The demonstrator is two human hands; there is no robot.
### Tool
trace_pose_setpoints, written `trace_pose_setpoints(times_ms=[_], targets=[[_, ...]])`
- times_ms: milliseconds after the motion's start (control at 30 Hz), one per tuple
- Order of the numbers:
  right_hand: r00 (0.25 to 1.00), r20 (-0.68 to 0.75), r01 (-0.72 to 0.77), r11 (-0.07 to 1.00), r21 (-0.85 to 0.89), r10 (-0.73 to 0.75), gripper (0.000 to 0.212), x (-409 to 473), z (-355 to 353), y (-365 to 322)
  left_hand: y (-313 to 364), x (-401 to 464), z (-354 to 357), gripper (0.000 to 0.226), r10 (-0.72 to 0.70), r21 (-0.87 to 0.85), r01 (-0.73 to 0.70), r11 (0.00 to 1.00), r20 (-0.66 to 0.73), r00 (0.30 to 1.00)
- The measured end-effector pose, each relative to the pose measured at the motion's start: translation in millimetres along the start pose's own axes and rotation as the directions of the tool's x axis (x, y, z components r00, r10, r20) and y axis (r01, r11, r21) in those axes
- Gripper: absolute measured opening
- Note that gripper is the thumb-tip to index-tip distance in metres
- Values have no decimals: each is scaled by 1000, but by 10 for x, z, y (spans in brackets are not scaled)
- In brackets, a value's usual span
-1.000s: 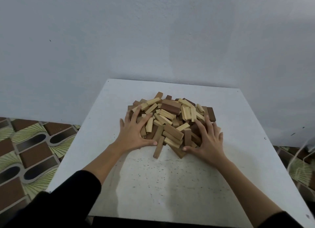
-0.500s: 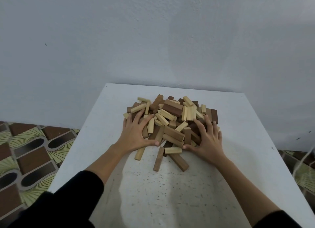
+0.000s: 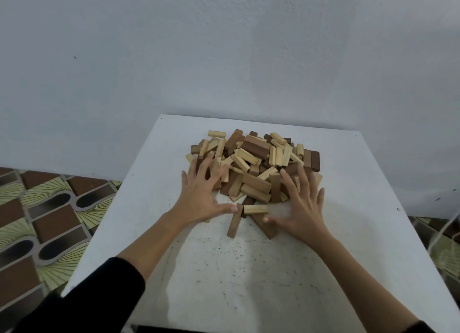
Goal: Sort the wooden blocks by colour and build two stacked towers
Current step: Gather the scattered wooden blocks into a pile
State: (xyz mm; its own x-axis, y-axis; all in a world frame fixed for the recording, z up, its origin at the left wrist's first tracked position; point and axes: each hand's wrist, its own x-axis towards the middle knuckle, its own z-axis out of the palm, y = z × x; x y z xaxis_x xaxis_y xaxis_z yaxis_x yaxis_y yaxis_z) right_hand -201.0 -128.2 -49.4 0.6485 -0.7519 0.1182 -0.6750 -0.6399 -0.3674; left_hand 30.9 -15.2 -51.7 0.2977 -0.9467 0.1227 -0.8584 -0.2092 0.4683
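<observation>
Black sleeves (image 3: 82, 293) frame the near edge of the white table (image 3: 249, 283). Farther in, the left hand (image 3: 202, 193) and right hand (image 3: 302, 205) lie with fingers spread wide, gripping nothing, on either side of the heap's near edge. A dark brown block (image 3: 234, 224) and a light block (image 3: 256, 209) lie loose between the thumbs. Beyond, the mixed pile of wooden blocks (image 3: 256, 163) sits mid-table, before the pale wall (image 3: 224, 58).

Dim, even light; soft shadows on the table (image 3: 348, 208); both hands motion-blurred; edges bowed.
</observation>
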Motion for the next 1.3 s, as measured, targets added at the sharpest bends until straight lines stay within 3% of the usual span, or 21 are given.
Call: trace_pose_setpoints(times_ms=[200,367,467,900,1033,1167,1233,1300], targets=[[993,17,121,987,-105,-120,104,-274,186,-194,179,-401,127,104,27,-14,-26,1000,60,998],[992,45,122,973,-196,-116,81,-289,289,-242,259,-489,200,98,39,131,-53,990,108,993],[993,38,117,968,-223,-111,72,-223,278,-253,197,-411,222,86,27,129,-37,991,78,997],[990,30,142,934,-328,-140,69,102,293,-155,-13,32,283,74,152,307,-156,939,37,988],[981,-12,183,954,-238,-192,63,69,168,-155,-25,30,265,85,167,227,-161,960,-4,986],[963,-263,58,998,-3,-56,45,75,-31,33,-23,-47,146,107,198,125,-196,972,-5,980],[940,-332,-44,994,97,74,35,76,-80,210,-41,-90,72,96,186,26,-185,982,-35,982],[945,-288,-130,985,110,157,35,79,-77,367,-92,-56,-13,73,115,-134,-132,982,-125,985]])
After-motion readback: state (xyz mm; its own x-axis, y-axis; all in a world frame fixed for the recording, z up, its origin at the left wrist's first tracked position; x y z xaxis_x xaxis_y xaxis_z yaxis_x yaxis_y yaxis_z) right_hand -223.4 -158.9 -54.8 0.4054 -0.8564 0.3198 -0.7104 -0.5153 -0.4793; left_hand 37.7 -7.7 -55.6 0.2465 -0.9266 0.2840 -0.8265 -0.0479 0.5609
